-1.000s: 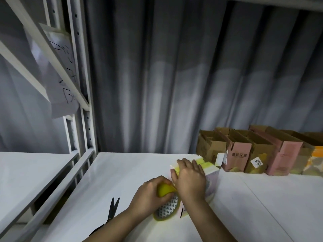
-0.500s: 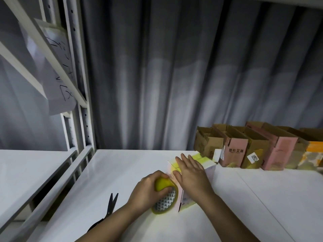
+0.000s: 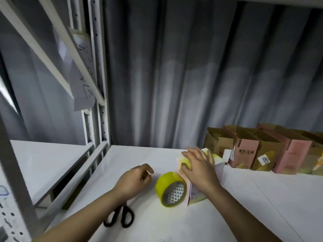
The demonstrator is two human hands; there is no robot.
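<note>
In the head view, the right hand (image 3: 199, 170) is pressing spread fingers flat on the small box (image 3: 196, 196), the yellow tape roll (image 3: 172, 188) standing on edge against the box's left side. The left hand (image 3: 134, 178) is hovering loosely curled and empty just left of the roll, nearer the scissors (image 3: 120, 215) lying under its forearm, handles toward the person.

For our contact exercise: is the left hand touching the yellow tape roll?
Apart. The head view shows a strip of white table between the left hand and the tape roll.
</note>
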